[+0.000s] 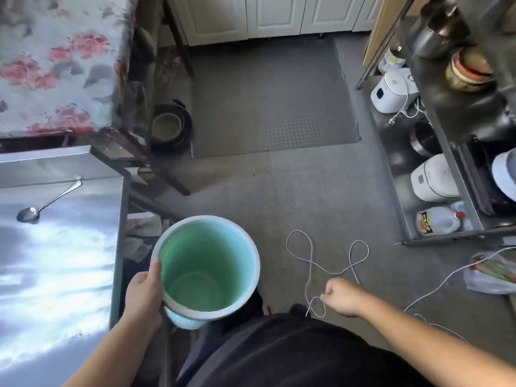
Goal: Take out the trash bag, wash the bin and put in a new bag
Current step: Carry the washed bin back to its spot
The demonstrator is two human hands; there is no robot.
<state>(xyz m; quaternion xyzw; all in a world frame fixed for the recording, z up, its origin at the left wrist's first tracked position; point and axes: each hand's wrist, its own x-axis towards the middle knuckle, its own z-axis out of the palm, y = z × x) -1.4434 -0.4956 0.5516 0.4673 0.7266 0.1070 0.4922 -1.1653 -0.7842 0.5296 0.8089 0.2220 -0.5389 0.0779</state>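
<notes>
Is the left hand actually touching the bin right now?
Touching. The head view shows the left hand gripping the rim of the green bin, thumb hooked over the white edge and fingers wrapped under it.

Site was a lived-in home kitchen: steel desk [55, 247] at left with a lone spoon [42, 203] lying on it, white panelled cabinet doors [268, 15] along the far wall, and a ribbed grey floor mat [273, 99] in front of them. A metal rack [435, 169] at right carried two white rice cookers [392, 90] [434, 178], a dark pot [423, 139], jars [469, 71] and an oil jug [438, 220]. A floral cloth [61, 60] covered a second surface at upper left, stacked pots [170, 127] sat on the floor beside it, and a white cord [329, 261] looped loose over the worn grey floor [321, 191].
</notes>
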